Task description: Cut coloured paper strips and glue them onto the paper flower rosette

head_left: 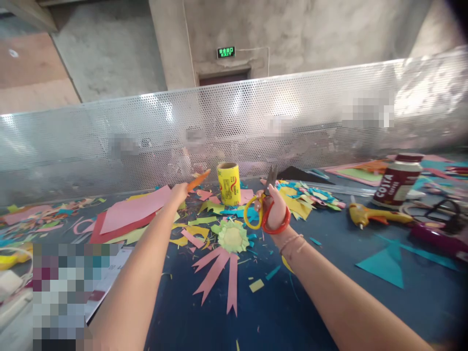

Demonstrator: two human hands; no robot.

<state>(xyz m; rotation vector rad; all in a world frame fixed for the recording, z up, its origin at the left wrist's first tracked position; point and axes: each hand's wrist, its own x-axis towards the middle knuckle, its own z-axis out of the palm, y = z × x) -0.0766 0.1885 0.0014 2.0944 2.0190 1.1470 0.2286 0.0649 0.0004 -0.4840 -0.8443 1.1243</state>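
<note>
My left hand (pixel 178 194) is stretched far forward and pinches a strip of orange paper (pixel 198 181), its tip pointing up to the right. In my right hand (pixel 277 208) is a pair of scissors (pixel 271 179) with one yellow and one red handle loop, blades pointing up and away. Between my forearms a paper rosette (pixel 233 237) lies on the table, with a pale green round top and pink notched tails. Just behind it, a yellow cardboard roll (pixel 228 184) stands upright amid paper scraps.
Pink paper sheets (pixel 135 209) lie left. A yellow glue gun (pixel 378 214), a Costa coffee bottle (pixel 398 180) and a teal paper piece (pixel 383 265) lie or stand at right. A perforated metal screen (pixel 219 117) borders the blue table (pixel 190 321) behind.
</note>
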